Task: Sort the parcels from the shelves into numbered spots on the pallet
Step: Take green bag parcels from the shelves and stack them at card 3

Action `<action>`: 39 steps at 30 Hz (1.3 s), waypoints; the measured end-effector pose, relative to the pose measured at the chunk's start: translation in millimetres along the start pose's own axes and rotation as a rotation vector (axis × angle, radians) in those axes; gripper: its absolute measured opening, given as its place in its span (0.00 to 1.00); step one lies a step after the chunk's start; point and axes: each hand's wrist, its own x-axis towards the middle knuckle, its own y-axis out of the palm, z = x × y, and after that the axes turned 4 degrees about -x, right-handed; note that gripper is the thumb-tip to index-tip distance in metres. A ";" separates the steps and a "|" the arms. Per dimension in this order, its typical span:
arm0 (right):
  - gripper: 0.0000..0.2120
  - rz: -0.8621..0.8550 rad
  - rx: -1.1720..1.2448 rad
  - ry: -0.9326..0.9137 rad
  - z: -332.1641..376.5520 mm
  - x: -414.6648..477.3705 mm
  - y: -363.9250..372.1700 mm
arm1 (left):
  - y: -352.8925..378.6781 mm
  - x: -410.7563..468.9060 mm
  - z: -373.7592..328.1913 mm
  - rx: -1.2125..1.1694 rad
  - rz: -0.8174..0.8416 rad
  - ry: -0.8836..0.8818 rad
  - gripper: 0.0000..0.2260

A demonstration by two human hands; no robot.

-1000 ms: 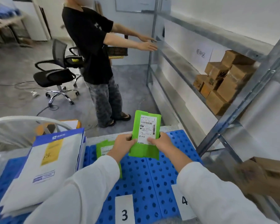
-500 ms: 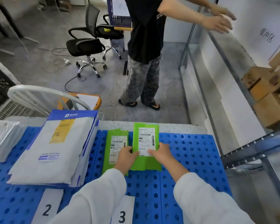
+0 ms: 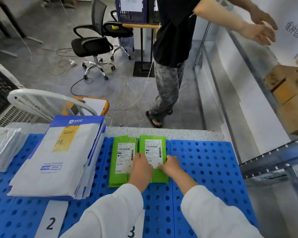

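Blue perforated pallet (image 3: 205, 169) lies on a speckled worktop (image 3: 179, 132), with grey floor beyond. Near its far edge, the left hand (image 3: 141, 167) and the right hand (image 3: 170, 166) grasp the right green parcel (image 3: 152, 140) by its lower half. The left hand's fingers curl at its left edge, while the right hand curls at its right edge with the thumb on the white label. This parcel lies flat on the pallet, above the number card 3 (image 3: 131, 232). Just beside it, edges touching or overlapping, lies the left green parcel (image 3: 122, 155), label up. Further left a stack of white and blue mailers (image 3: 57, 157) sits above the number card 2 (image 3: 50, 222), and a clear plastic bag (image 3: 3, 146) lies at the left edge. To the right stands a metal shelf rack (image 3: 248, 103) holding cardboard boxes (image 3: 289, 93). Another person in a black shirt (image 3: 175, 31) reaches towards it, and an office chair (image 3: 93, 43) stands behind.
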 end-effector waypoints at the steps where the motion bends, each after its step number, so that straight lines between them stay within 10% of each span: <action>1: 0.18 -0.006 -0.016 -0.010 -0.7 -4.6 -2.2 | -4.9 -0.5 1.0 0.049 -0.012 0.032 0.16; 17: 0.22 -0.352 -0.287 -0.267 21.7 -162.3 -74.0 | -120.0 -47.5 -25.4 0.511 0.151 0.744 0.20; 39: 0.24 -0.946 -0.101 0.455 -163.6 -580.3 -24.8 | -65.6 -391.0 -162.9 0.521 0.250 1.887 0.20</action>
